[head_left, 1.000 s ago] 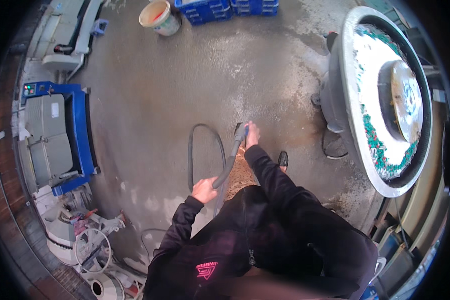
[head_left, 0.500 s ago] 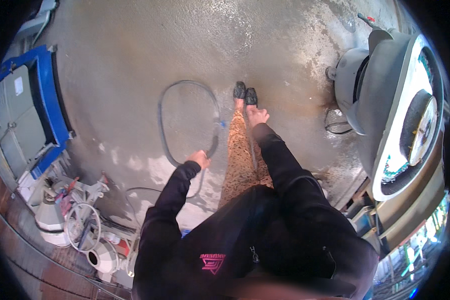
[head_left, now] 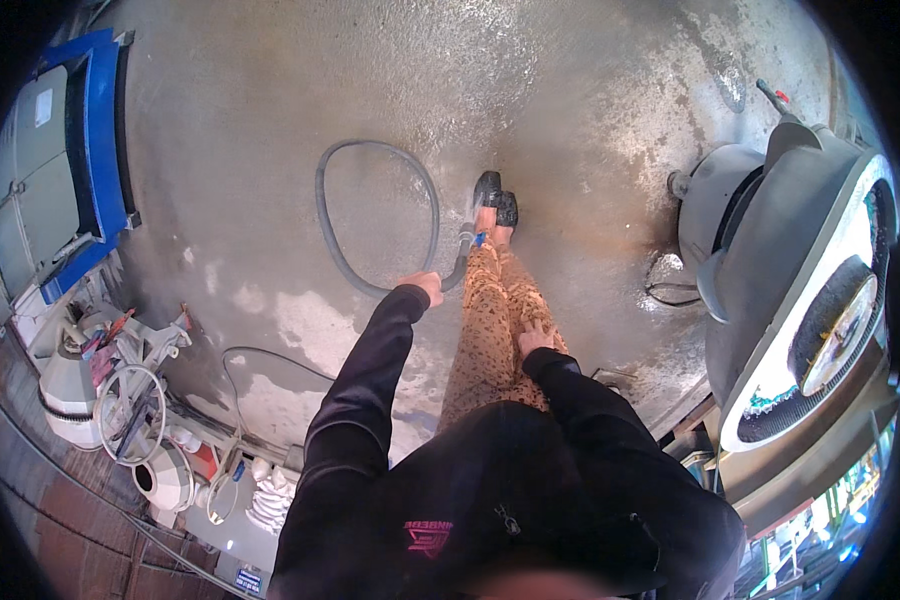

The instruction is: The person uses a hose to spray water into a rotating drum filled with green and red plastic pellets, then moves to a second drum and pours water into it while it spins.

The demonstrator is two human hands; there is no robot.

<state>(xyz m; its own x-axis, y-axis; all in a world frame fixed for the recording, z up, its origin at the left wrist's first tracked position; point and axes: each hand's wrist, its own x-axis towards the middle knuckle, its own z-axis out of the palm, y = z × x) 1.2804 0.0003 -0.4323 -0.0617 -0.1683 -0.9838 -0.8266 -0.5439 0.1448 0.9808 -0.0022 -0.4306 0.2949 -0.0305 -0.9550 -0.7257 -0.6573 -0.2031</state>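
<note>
My left hand (head_left: 425, 287) is closed around a thick grey hose (head_left: 322, 205), which lies in a large loop on the wet floor ahead of it. The hose's end (head_left: 466, 236), with a small blue part (head_left: 480, 239), points away toward my black shoes (head_left: 487, 187). A pale streak, apparently water, runs from it beside the shoe. My right hand (head_left: 537, 338) rests on the patterned trousers (head_left: 480, 340) around the knee, its fingers spread over the cloth and holding nothing that shows. Where the hose passes behind my left hand is hidden.
On the right stands a large grey machine (head_left: 785, 240) with a wide round opening. A blue-framed unit (head_left: 100, 150) with grey doors is at the left. Lower left are a handwheel (head_left: 130, 415) and metal funnels (head_left: 165, 478). A thin cable (head_left: 270, 350) lies on the floor.
My right hand has come up from beside the shoes to the knee. My left hand has shifted right with the hose, whose end now lies close by the shoes.
</note>
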